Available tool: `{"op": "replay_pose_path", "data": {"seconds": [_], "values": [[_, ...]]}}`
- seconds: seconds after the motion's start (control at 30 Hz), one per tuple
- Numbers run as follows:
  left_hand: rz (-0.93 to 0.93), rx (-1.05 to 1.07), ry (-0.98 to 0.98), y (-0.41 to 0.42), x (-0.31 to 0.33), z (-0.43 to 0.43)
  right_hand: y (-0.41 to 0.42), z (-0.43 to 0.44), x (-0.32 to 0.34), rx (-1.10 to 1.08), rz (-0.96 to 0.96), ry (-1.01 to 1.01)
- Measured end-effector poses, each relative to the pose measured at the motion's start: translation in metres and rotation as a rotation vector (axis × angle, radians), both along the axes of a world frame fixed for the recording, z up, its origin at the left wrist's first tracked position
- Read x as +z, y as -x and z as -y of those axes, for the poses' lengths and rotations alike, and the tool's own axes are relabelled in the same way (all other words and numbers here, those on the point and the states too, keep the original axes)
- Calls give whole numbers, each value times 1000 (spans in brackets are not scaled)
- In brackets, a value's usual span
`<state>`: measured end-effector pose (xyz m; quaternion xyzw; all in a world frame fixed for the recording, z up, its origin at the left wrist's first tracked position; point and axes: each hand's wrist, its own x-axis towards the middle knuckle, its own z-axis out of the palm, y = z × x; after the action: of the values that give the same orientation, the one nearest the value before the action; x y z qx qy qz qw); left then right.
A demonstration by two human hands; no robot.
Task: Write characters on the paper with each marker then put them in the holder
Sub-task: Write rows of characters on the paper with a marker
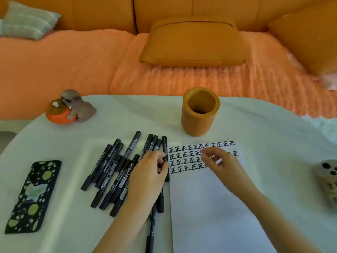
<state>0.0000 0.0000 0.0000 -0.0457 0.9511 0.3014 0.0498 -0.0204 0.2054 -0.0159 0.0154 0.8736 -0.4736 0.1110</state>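
- My left hand (149,172) curls its fingers round one black marker (164,145) that lies along the paper's left edge. I judge it is being lifted for the next round of writing.
- My right hand (220,161) hovers over the written rows with its fingers bent toward the thumb. Blur hides whether it pinches anything, so I cannot tell its state. Probably it is placed there to meet the marker and pull the cap.
- The paper (209,207) lies under the right hand. Rows of one repeated character (184,159) fill its top, and the blank part nearer me leaves room to write.
- The spare markers (116,170) are heaped beneath and to the left of the left hand, capped and within its easy reach.
- The holder (199,114) stands upright beyond both hands, just past the paper's far edge, with its mouth open to receive markers. Something dark sits at its bottom, but I cannot tell what.
- Further left of the left hand, a patterned phone case (34,196) lies flat on the table (127,114), with a small figurine (69,108) beyond it.
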Motion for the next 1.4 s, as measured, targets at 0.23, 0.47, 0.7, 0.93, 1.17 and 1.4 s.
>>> {"op": "replay_pose_path", "data": {"seconds": [0.23,0.47,0.7,0.93,1.17,1.4], "values": [[-166,17,136,-5,-24,-3,9,12,-9,120,-212,-95],[-142,28,175,-20,-23,-6,-45,13,-4,61,-221,-96],[-80,27,233,-28,-28,-14,-82,16,-4,-16,-182,-90],[-47,49,357,-17,-33,-25,-93,18,-6,-72,-210,-59],[-68,77,379,-6,-42,-28,-101,15,-14,-92,-177,-26],[-87,-20,361,-18,-25,-28,-103,19,-16,-124,-150,46]]}}
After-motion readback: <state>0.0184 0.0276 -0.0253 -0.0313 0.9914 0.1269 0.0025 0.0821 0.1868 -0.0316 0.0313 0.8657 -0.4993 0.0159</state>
